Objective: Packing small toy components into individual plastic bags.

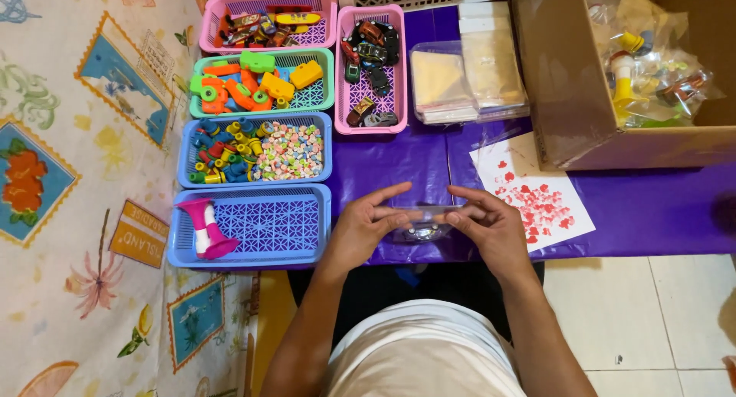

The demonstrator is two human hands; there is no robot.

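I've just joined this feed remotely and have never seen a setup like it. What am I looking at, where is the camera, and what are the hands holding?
There is no machine here: a person works with two bare hands, and the single picture comes from a camera on their head, looking down. The left hand and right hand together hold a small clear plastic bag with a dark toy car inside, above a purple-covered table. To the left stand plastic baskets: a blue basket with a pink and white spool-shaped toy, others with small coloured pieces, and a pink basket of toy cars. Behind lie a stack of clear bags, a cardboard box of packed toys, and a red-spotted paper sheet.
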